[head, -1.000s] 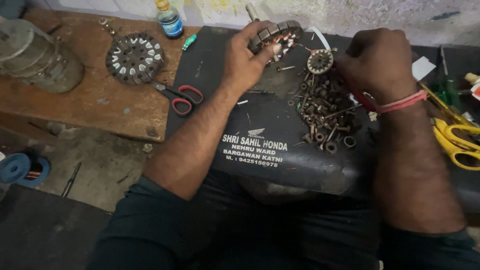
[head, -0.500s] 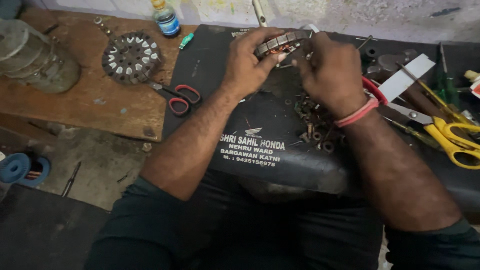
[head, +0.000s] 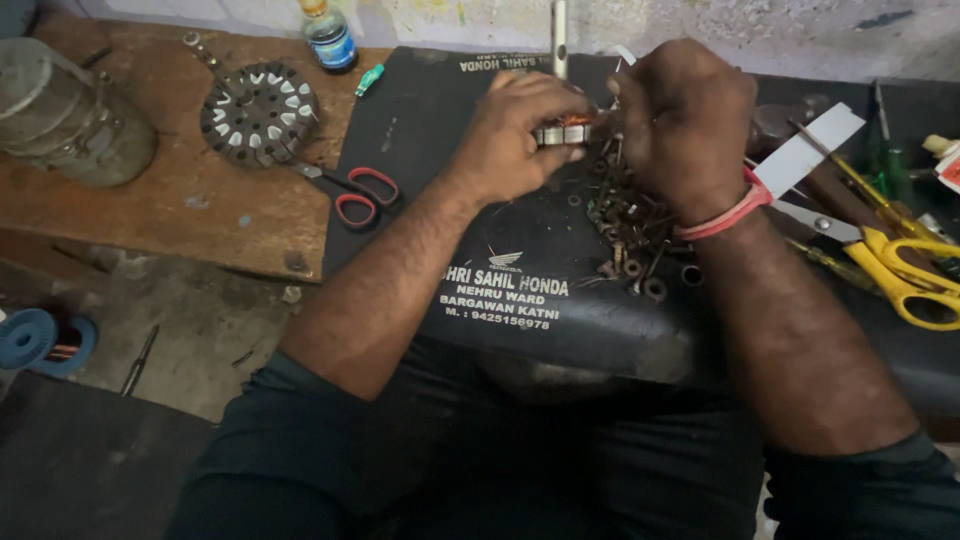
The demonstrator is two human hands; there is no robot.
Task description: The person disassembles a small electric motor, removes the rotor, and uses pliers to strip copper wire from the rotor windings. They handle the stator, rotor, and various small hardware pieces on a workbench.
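Both grips close on one small wound stator ring (head: 562, 132): left hand (head: 515, 135) cupping it, right hand (head: 685, 125) pinching beside it. Loose screws and washers (head: 630, 235) lie just below on the black pad (head: 440, 160); red-handled scissors (head: 350, 190) rest on the wooden counter (head: 150, 210).

A worn wooden bench (head: 150, 215) stands against a stained, pale wall (head: 700, 25), beside a black padded seat (head: 420, 130). Below, a dusty concrete floor (head: 190, 330) lies in dim, flat light.
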